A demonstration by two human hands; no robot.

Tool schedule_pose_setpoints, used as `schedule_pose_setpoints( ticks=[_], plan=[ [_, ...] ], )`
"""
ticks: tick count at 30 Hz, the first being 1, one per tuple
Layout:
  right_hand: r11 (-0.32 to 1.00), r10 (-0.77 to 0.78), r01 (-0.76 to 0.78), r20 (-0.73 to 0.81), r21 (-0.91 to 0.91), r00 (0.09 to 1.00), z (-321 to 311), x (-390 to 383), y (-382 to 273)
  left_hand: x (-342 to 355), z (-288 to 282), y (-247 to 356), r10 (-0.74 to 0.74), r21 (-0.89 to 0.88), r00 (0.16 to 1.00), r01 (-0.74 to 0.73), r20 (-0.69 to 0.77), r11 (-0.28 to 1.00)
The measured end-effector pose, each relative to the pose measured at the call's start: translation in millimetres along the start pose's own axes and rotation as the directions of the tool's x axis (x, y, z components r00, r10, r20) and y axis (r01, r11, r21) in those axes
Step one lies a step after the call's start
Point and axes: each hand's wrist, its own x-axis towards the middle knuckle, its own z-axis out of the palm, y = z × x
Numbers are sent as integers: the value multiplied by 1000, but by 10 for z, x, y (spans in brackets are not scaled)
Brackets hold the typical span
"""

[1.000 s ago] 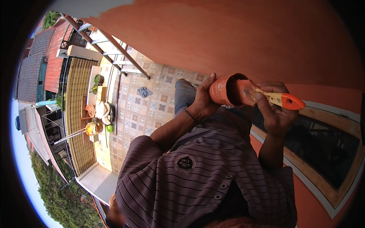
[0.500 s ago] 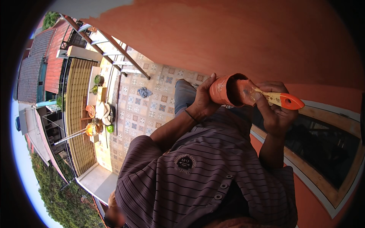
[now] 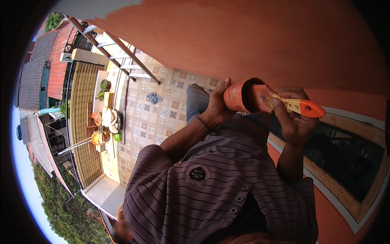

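Observation:
My left hand [image 3: 218, 106] is wrapped round the side of a small orange paint-smeared pot [image 3: 239, 97], tilted so that its dark mouth faces right. My right hand [image 3: 291, 118] grips a paintbrush with a cream and orange handle [image 3: 306, 107]. The paint-covered head of the brush [image 3: 264, 97] is at the pot's mouth. Both hands are in front of my striped shirt, near a terracotta-painted wall [image 3: 252, 40] with a pale patch at its upper left.
An aluminium ladder [image 3: 138, 65] stands at upper left. A blue rag [image 3: 154, 98] lies on the patterned tile floor [image 3: 162, 126]. Plants [image 3: 105, 84], buckets [image 3: 98, 138] and other items are grouped by a bamboo fence [image 3: 81, 122]. A wood-framed window [image 3: 347, 171] is at right.

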Motion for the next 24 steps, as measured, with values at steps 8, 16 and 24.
schedule_pose_setpoints(
  ticks=[8,16,24],
  plan=[
    [1000,-13,13,2,-12,1000,-8,-9,7,7,-2,1,-1,10,1000,1,-5,1000],
    [1000,7,-7,-3,2,1000,-17,-37,0,14,-36,-17,-2,-3,1000,2,7,1000],
    [1000,-22,22,1,6,1000,-5,-28,7,12,-42,-10,2,-4,1000,-2,4,1000]
  ],
)
